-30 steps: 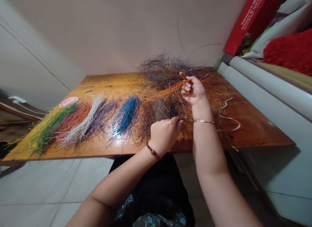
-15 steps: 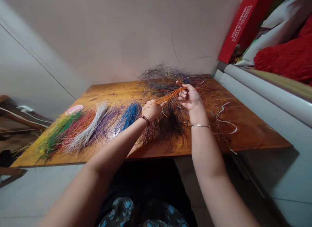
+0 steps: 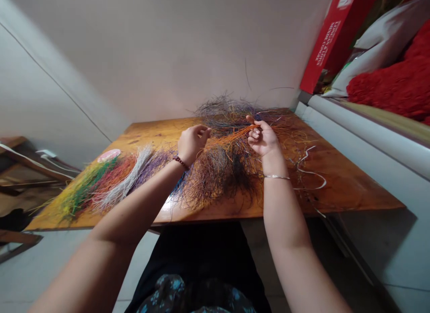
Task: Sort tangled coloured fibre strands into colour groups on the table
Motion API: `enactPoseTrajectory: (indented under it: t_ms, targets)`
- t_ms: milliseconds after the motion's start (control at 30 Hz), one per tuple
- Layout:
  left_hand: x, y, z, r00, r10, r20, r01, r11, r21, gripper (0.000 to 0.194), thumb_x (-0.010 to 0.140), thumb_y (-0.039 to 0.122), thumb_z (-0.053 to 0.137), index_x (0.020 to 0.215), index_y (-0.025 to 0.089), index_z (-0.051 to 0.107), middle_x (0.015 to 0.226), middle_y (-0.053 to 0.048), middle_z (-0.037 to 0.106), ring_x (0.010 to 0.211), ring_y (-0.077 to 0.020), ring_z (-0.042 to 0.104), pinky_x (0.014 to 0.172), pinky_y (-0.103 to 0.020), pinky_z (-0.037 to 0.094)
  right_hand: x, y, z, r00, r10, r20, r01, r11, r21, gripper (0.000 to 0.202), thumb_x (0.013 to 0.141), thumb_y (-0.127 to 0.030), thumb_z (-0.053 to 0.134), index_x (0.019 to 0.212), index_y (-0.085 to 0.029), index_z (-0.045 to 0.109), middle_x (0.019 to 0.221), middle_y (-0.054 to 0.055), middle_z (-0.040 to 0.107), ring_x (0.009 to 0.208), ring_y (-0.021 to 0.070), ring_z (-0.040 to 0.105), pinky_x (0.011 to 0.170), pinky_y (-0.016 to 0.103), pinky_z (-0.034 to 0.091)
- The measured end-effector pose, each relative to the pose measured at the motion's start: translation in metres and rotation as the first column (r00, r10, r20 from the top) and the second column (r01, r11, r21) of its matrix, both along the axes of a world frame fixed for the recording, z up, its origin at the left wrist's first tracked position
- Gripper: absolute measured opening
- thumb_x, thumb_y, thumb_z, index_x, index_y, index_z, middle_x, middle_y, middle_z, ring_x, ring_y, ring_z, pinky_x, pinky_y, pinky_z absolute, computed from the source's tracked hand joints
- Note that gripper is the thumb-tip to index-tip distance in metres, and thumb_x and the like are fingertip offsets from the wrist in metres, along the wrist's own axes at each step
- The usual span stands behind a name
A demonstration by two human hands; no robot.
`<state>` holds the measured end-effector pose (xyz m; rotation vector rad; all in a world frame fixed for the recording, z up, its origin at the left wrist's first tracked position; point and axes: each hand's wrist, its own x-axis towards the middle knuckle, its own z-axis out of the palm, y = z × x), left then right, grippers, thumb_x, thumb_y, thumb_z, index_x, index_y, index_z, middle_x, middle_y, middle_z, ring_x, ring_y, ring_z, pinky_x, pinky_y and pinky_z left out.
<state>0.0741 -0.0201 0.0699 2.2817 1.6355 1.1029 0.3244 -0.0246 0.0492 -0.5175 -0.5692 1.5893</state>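
My right hand (image 3: 264, 137) pinches one end of a bundle of thin orange strands (image 3: 237, 136), which fans out to the left above the table. To the left of the bundle is my left hand (image 3: 194, 142), closed with thumb and fingers together; anything between them is too small to make out. Below the hands lies a tangle of brownish and dark strands (image 3: 213, 176). Behind them spreads another heap of dark grey and purple strands (image 3: 221, 109). My left forearm and hand mostly cover the blue strands.
On the wooden table (image 3: 352, 187), yellow, green, red, white (image 3: 132, 180) and purple bundles lie side by side at left, near a pink oval (image 3: 109, 155). A white ribbon (image 3: 307, 171) curls at right. Beyond it, a ledge holds a red box (image 3: 324, 44) and red fluffy material (image 3: 393, 84).
My left hand has let go of the orange bundle and moved left and slightly up. My right hand keeps its hold, nearly in place. The view has shifted slightly.
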Motion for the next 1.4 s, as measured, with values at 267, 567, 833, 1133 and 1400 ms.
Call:
enactPoseTrajectory:
  t_ms: [267, 567, 833, 1133, 1400]
  targets:
    - [-0.089, -0.031, 0.022, 0.992, 0.116, -0.059, -0.110, 0.990, 0.085, 0.035, 0.092, 0.047, 0.057, 0.092, 0.019, 0.078, 0.085, -0.005, 0.078, 0.073, -0.0165, 0.067, 0.066, -0.025, 0.044, -0.004, -0.001, -0.002, 0.999, -0.017, 0.032, 0.017, 1.000, 0.014, 0.018, 0.084, -0.015, 0.053, 0.098, -0.016, 0.065, 0.042, -0.011, 0.039, 0.034, 0.0035, 0.035, 0.035, 0.014, 0.023]
    - [-0.226, -0.055, 0.001, 0.909, 0.408, -0.084, -0.413, 0.909, -0.049, 0.038, 0.085, 0.052, 0.060, 0.086, 0.019, 0.080, 0.087, -0.005, 0.078, 0.083, -0.0216, 0.071, 0.071, -0.027, 0.047, -0.018, 0.002, -0.004, 0.981, -0.013, 0.195, 0.014, 1.000, -0.002, 0.025, 0.082, -0.017, 0.054, 0.102, -0.016, 0.068, 0.043, -0.011, 0.036, 0.036, 0.0043, 0.031, 0.037, 0.015, 0.023]
    - [-0.272, -0.046, -0.051, 0.861, 0.490, -0.138, -0.508, 0.835, -0.209, 0.044, 0.084, 0.056, 0.057, 0.087, 0.020, 0.080, 0.087, -0.005, 0.078, 0.083, -0.0230, 0.068, 0.067, -0.027, 0.041, -0.042, 0.001, -0.007, 0.947, 0.018, 0.321, -0.018, 1.000, -0.003, 0.028, 0.084, -0.019, 0.054, 0.105, -0.013, 0.071, 0.044, -0.009, 0.037, 0.037, 0.0044, 0.032, 0.039, 0.016, 0.027]
    - [-0.242, -0.055, -0.039, 0.693, 0.585, -0.421, -0.674, 0.732, -0.092, 0.050, 0.088, 0.063, 0.051, 0.109, 0.026, 0.076, 0.099, -0.013, 0.076, 0.084, -0.0337, 0.066, 0.065, -0.035, 0.039, -0.060, -0.004, -0.007, 0.920, 0.017, 0.390, -0.035, 0.999, 0.038, 0.025, 0.085, -0.020, 0.056, 0.102, -0.011, 0.073, 0.047, -0.008, 0.037, 0.040, 0.0046, 0.031, 0.039, 0.016, 0.028]
    - [-0.122, -0.079, -0.012, 0.969, -0.109, 0.220, 0.134, 0.986, -0.102, 0.039, 0.091, 0.053, 0.062, 0.094, 0.017, 0.077, 0.080, -0.006, 0.074, 0.066, -0.0143, 0.061, 0.058, -0.024, 0.043, -0.066, -0.011, -0.006, 0.866, 0.055, 0.497, -0.126, 0.986, 0.110, 0.025, 0.088, -0.022, 0.055, 0.101, -0.011, 0.074, 0.048, -0.007, 0.035, 0.042, 0.0061, 0.030, 0.040, 0.017, 0.030]
